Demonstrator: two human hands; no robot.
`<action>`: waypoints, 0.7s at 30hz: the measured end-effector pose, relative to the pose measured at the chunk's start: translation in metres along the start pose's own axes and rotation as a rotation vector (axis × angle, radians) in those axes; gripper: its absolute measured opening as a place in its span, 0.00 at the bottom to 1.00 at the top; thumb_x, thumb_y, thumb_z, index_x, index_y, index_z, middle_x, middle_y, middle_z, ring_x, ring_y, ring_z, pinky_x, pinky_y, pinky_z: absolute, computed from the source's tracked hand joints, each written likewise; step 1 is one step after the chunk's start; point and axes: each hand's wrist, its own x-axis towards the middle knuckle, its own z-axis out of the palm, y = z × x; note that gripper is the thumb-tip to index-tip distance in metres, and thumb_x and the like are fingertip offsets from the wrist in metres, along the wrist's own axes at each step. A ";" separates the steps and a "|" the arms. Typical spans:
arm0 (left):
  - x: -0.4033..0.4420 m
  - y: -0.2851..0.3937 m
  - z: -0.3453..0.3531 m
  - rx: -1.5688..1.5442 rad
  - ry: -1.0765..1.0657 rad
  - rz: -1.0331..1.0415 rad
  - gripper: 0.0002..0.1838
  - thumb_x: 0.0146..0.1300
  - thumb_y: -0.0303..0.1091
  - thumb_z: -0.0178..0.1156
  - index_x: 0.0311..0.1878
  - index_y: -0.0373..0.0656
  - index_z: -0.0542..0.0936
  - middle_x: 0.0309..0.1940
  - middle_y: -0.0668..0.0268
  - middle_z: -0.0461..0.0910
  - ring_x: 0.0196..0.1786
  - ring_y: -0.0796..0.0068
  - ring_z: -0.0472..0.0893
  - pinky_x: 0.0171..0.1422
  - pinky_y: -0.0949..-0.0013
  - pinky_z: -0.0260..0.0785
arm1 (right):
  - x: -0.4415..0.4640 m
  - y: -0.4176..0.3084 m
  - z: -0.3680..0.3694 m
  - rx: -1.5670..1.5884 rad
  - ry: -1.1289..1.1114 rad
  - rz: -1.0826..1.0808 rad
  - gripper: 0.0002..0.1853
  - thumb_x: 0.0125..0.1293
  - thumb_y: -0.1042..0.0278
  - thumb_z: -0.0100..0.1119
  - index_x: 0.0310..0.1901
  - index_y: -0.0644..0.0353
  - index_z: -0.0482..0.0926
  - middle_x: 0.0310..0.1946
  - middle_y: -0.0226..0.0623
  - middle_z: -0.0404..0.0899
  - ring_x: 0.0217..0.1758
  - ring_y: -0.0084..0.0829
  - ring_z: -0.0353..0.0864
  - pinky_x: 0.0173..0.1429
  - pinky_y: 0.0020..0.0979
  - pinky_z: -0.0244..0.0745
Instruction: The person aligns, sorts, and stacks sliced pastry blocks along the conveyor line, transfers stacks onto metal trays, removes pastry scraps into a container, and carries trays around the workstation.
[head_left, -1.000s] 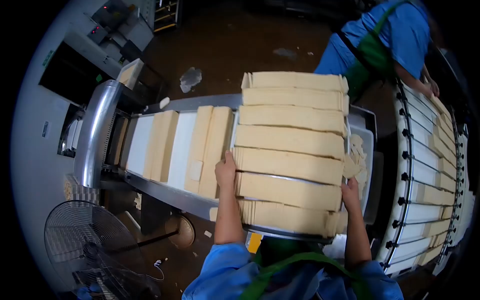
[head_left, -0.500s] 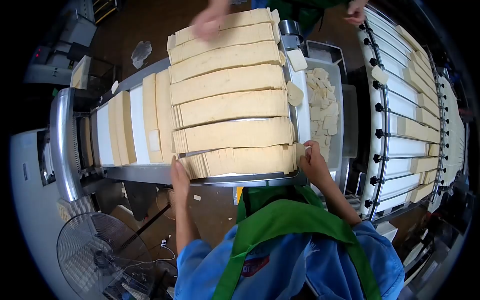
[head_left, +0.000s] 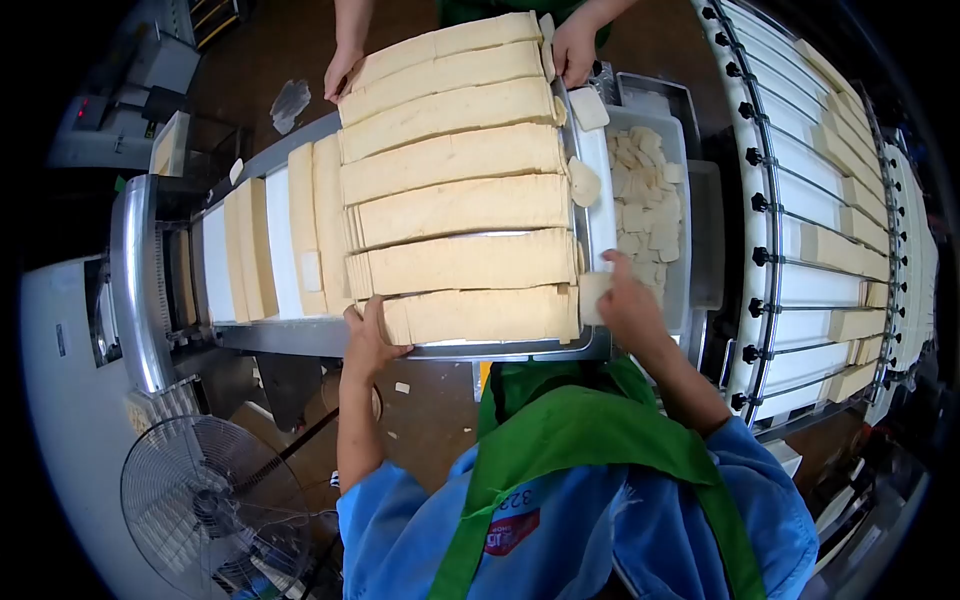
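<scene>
Several long rows of thin, pale dough slices [head_left: 455, 205] lie side by side on a metal tray [head_left: 480, 352]. My left hand [head_left: 372, 338] is closed round the left end of the nearest row [head_left: 490, 316], with its thumb along the front side. At the other end of that row, my right hand [head_left: 632, 308] pinches a loose dough slice [head_left: 594, 298] just off the row's right end. Single slices, such as a rounded one [head_left: 584, 183] and a squarish one [head_left: 589, 109], rest along the tray's right edge.
Across the tray, a co-worker's hands [head_left: 575, 48] touch the farthest row's ends. A white bin [head_left: 684, 230] of loose slices stands right of the tray. Beyond it runs a conveyor [head_left: 790, 285] with lanes. More dough lies on a left-hand belt [head_left: 283, 235]; a fan [head_left: 210, 505] stands below.
My left hand has moved slightly right and pressed round the row's end, whose leaning slices now stand closer together. My right hand has drawn a slice slightly away. The co-worker's hands have come to the far row.
</scene>
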 end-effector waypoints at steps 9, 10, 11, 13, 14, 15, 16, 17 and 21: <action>-0.003 -0.003 0.005 0.003 0.002 -0.010 0.56 0.28 0.25 0.79 0.66 0.51 0.59 0.56 0.47 0.56 0.59 0.44 0.66 0.65 0.57 0.65 | -0.027 -0.051 0.022 0.390 -0.097 0.157 0.31 0.63 0.58 0.57 0.60 0.66 0.56 0.36 0.57 0.75 0.42 0.55 0.76 0.45 0.45 0.70; -0.003 -0.001 0.004 0.021 0.012 -0.002 0.54 0.30 0.27 0.78 0.65 0.52 0.60 0.56 0.46 0.56 0.59 0.42 0.66 0.64 0.57 0.66 | -0.022 -0.057 0.023 0.395 -0.060 0.145 0.30 0.64 0.61 0.56 0.60 0.66 0.53 0.35 0.62 0.76 0.38 0.59 0.77 0.44 0.48 0.71; -0.004 0.000 0.002 0.040 0.020 0.008 0.52 0.31 0.28 0.78 0.64 0.54 0.61 0.56 0.44 0.57 0.59 0.41 0.65 0.63 0.56 0.66 | -0.017 -0.061 0.024 0.397 -0.061 0.146 0.30 0.64 0.61 0.56 0.60 0.66 0.53 0.35 0.62 0.76 0.38 0.59 0.77 0.44 0.48 0.71; -0.004 0.001 -0.001 0.030 0.002 0.024 0.52 0.31 0.28 0.78 0.64 0.55 0.61 0.56 0.44 0.57 0.59 0.41 0.65 0.63 0.56 0.66 | -0.014 -0.063 0.025 0.292 -0.043 0.272 0.29 0.63 0.64 0.55 0.60 0.65 0.53 0.35 0.64 0.76 0.39 0.61 0.77 0.46 0.50 0.70; -0.004 0.000 -0.001 0.017 -0.015 0.039 0.52 0.31 0.28 0.78 0.64 0.55 0.61 0.57 0.43 0.57 0.60 0.41 0.65 0.63 0.56 0.66 | -0.022 -0.061 0.028 0.291 -0.042 0.278 0.29 0.63 0.64 0.55 0.60 0.65 0.53 0.35 0.64 0.76 0.39 0.61 0.77 0.46 0.50 0.70; -0.003 -0.003 -0.002 0.015 -0.012 0.043 0.52 0.31 0.28 0.78 0.64 0.55 0.61 0.57 0.43 0.57 0.60 0.41 0.65 0.63 0.56 0.66 | -0.031 -0.061 0.030 0.313 -0.032 0.209 0.29 0.63 0.64 0.55 0.61 0.65 0.53 0.35 0.65 0.76 0.39 0.61 0.77 0.46 0.51 0.70; -0.002 -0.007 -0.004 0.021 -0.046 0.067 0.52 0.30 0.28 0.78 0.64 0.55 0.62 0.57 0.43 0.57 0.60 0.40 0.65 0.63 0.56 0.66 | -0.033 -0.062 0.031 0.337 -0.017 0.138 0.29 0.63 0.64 0.55 0.61 0.64 0.53 0.34 0.65 0.76 0.39 0.61 0.77 0.46 0.52 0.70; 0.000 -0.011 -0.005 0.026 -0.083 0.089 0.52 0.30 0.28 0.78 0.64 0.55 0.62 0.57 0.42 0.57 0.60 0.40 0.65 0.63 0.56 0.66 | -0.029 -0.061 0.032 0.338 -0.011 0.137 0.29 0.63 0.64 0.55 0.61 0.64 0.53 0.34 0.65 0.76 0.39 0.61 0.77 0.46 0.52 0.70; 0.005 -0.001 -0.010 0.103 -0.114 0.057 0.52 0.28 0.31 0.79 0.63 0.53 0.63 0.56 0.41 0.58 0.60 0.38 0.65 0.63 0.54 0.65 | -0.038 -0.070 0.041 0.136 -0.024 0.115 0.37 0.61 0.58 0.58 0.65 0.62 0.51 0.39 0.63 0.74 0.42 0.58 0.76 0.48 0.49 0.71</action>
